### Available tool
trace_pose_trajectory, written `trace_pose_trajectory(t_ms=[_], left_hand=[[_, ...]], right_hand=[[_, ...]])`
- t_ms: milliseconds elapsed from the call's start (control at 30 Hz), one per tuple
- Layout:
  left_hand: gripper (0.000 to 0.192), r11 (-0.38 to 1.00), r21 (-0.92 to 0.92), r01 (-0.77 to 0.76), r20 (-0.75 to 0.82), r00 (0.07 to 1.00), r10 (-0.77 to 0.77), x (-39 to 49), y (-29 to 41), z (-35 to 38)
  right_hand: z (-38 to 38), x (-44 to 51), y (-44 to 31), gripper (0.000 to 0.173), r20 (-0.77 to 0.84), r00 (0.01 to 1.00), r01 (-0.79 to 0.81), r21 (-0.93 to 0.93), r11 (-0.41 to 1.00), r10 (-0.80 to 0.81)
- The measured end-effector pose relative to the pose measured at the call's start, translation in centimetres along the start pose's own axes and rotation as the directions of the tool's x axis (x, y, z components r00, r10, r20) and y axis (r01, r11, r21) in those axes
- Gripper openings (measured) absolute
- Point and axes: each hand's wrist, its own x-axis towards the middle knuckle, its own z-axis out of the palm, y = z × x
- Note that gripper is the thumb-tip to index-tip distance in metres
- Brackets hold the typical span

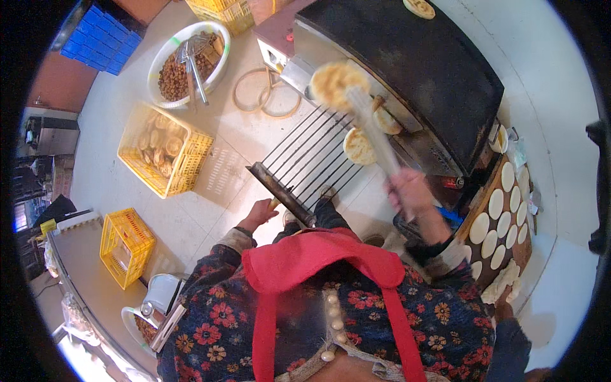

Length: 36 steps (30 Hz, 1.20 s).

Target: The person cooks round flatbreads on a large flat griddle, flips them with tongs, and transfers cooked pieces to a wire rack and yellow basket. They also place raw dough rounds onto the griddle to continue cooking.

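My left hand grips the handle of a pulled-out metal rack with long parallel bars. In my right hand is a flat spatula or paddle, blurred by motion. A browned round flatbread is at the far end of this tool; whether it lies on it is unclear. Another flatbread rests on the rack's right side, and a further one shows partly behind the tool, by the oven opening. The black griddle top of the oven bears one flatbread at its far edge.
Pale dough rounds cover a board at the right, where another person's hand is near some dough. On the floor stand a yellow crate of breads and a white basin of brown nut-like pieces. A yellow crate sits on the left counter.
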Motion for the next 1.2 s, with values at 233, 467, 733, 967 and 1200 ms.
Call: trace_pose_trajectory(t_ms=[233, 467, 733, 967, 1200], left_hand=[[0.024, 0.993, -0.114, 0.029, 0.007, 1.000, -0.029, -0.1, -0.6, 0.0], [0.029, 0.918, 0.269, -0.292, 0.004, 0.953, 0.302, 0.2, -0.8, -0.2], [0.025, 0.890, 0.230, -0.394, -0.094, 0.901, 0.424, -0.4, -0.4, -0.1], [0.027, 0.704, 0.486, -0.518, 0.090, 0.831, 0.549, -0.1, -0.3, -0.3], [0.038, 0.995, -0.089, -0.045, -0.043, 0.998, 0.042, -1.3, -0.6, 0.3]], right_hand=[[7.9, 2.9, 10.6, 0.024, 0.074, 0.992, 0.086, 0.225, 0.971, -0.105], [8.7, 9.1, 14.0, 0.022, -0.051, 0.992, 0.123, 0.202, 0.972, -0.115], [2.3, -4.8, 5.0, 0.026, 0.090, 0.980, -0.178, 0.006, 0.984, 0.177], [-9.9, 10.4, -10.0, 0.040, -0.143, 0.953, 0.284, 0.131, 0.950, -0.266], [-11.4, 33.3, -19.7, 0.031, -0.204, 0.954, 0.269, 0.260, 0.927, -0.220]])
